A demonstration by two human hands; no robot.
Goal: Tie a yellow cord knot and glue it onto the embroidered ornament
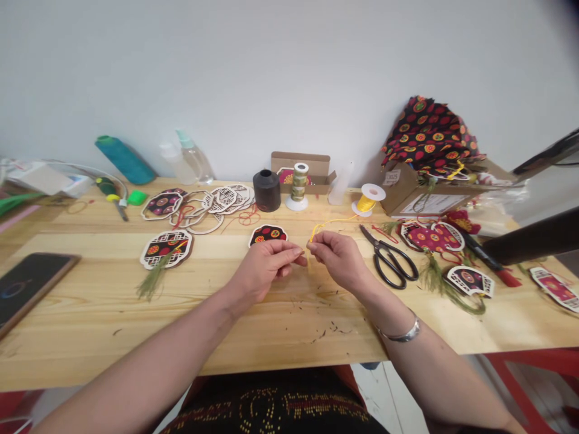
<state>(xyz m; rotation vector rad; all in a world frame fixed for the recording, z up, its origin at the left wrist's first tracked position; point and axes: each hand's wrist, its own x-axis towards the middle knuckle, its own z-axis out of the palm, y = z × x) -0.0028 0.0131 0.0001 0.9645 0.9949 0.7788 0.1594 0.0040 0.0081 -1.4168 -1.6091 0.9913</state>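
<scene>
Pinching the yellow cord (337, 220), the right hand (337, 256) is facing the left hand (271, 265), whose grip I cannot tell. Trailing from the spool (373, 192), the cord is probably behaving light and limp, suiting a 2-finger pinch beside the fingertips.

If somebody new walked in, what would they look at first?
Probably the patterned cloth piled on the cardboard box, back right. Next, maybe the yellow cord leading from its white spool to the right hand, near the middle, or the teal thread cone, back left.
</scene>
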